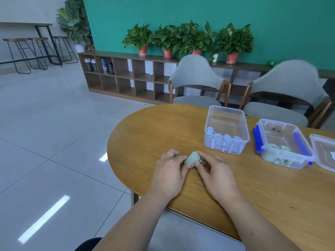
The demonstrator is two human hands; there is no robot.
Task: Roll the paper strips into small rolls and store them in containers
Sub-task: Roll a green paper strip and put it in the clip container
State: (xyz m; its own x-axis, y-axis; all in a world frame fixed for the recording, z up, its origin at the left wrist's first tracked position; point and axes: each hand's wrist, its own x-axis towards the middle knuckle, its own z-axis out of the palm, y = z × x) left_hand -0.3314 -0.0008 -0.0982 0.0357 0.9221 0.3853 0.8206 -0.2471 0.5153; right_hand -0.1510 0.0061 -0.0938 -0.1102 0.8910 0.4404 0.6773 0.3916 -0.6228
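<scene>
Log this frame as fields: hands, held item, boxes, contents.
left hand: pinches green roll
right hand: pinches the same roll
green roll: between both hands' fingertips, over table
clear box: open, white rolls along near wall
blue-clip box: open, green rolls at near end
lid: on table, right of blue-clip box

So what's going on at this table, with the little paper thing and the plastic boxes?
A person is working a green paper roll at the wooden table, pinching it between the left hand and the right hand. To the right, a clear box holds white rolls along its near side, and a blue-clipped box holds a few green rolls. The one in hand is not yet in a box.
</scene>
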